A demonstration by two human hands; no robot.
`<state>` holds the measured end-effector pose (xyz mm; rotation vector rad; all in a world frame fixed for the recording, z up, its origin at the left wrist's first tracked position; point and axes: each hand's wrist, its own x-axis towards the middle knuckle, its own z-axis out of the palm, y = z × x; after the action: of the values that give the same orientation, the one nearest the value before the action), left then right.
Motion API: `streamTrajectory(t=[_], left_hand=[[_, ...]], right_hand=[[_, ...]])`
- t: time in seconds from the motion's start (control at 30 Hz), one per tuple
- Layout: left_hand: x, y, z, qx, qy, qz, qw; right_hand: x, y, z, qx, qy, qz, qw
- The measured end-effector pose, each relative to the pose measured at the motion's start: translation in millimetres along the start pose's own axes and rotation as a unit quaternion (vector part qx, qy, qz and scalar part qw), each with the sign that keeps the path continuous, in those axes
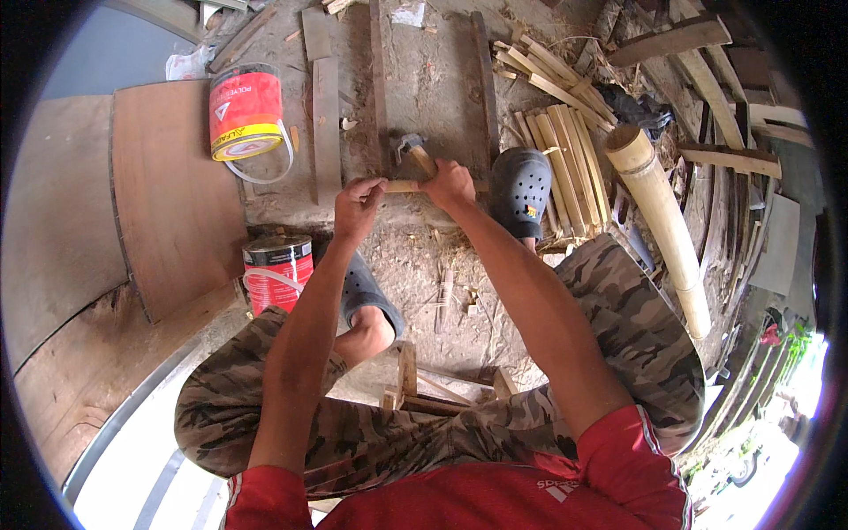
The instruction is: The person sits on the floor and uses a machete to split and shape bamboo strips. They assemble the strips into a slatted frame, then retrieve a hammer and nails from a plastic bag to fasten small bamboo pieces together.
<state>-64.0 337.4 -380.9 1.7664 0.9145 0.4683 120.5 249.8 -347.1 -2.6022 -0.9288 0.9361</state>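
My left hand (355, 210) is closed at the left end of a short, light wooden slat (403, 186). Whether its fingertips also pinch something small is too fine to tell. The slat lies crosswise at the near ends of two dark wooden rails, the left rail (379, 88) and the right rail (485, 88). In my right hand (450, 185) is a hammer (423, 161), gripped by its wooden handle. The metal head points up and left, just above the slat and close to the left rail. My right fingers hide part of the slat.
Two red paint buckets, one farther (246, 110) and one nearer (278, 261), stand left beside plywood sheets (172, 194). Right of my shoe (519, 190) lie split bamboo strips (565, 163) and a thick bamboo pole (662, 230). Wood offcuts (406, 371) lie between my legs.
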Motion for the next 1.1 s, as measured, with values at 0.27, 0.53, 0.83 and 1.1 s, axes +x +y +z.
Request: streamTrajectory(t=[0.27,0.53,0.83,1.1], left_hand=[[4,-4,0,0.021,0.014,0.026,0.999],[4,2,-3,0.061,0.021,0.046,0.997],[5,8,-1,0.09,0.03,0.073,0.993],[8,10,-1,0.092,0.022,0.061,0.994]], right_hand=[[1,-3,0,0.0,-0.018,0.018,1.0],[-3,-5,-1,-0.003,-0.015,0.017,1.0],[-2,-3,0,-0.029,-0.005,0.013,0.999],[3,3,6,-0.022,0.017,-0.011,1.0]])
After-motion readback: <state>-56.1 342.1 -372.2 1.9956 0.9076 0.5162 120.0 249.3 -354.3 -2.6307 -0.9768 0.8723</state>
